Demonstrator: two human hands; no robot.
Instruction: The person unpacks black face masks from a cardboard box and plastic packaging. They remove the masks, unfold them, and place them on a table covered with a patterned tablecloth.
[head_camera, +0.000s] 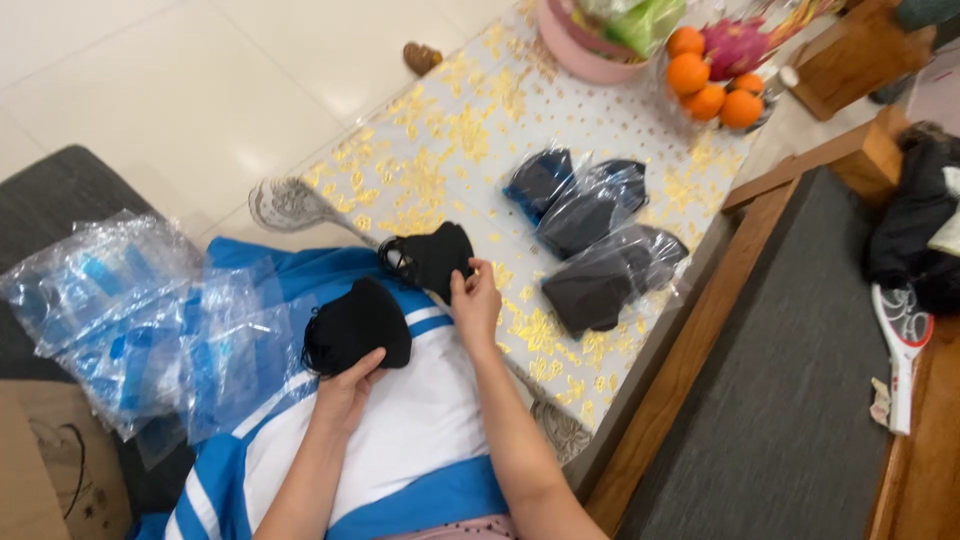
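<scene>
Black fabric face masks occupy both of the person's hands: the left hand (345, 392) cups a stack of black masks (357, 326) on a blue-and-white garment (400, 430) spread over the lap, its fingers (372, 360) curled up against the underside of the stack. The right hand (477, 302) pinches a single black mask with ear loops (430, 260) by its lower edge at the near rim of the counter (450, 150), which is covered in a white cloth with gold flowers. Just beyond lie three clear plastic bags of dark masks (595, 250). A heap of empty clear bags with blue print (120, 310) sits left of the lap. At the counter's far end stand a glass bowl of oranges (715, 90) and a pink round tub (580, 50).
</scene>
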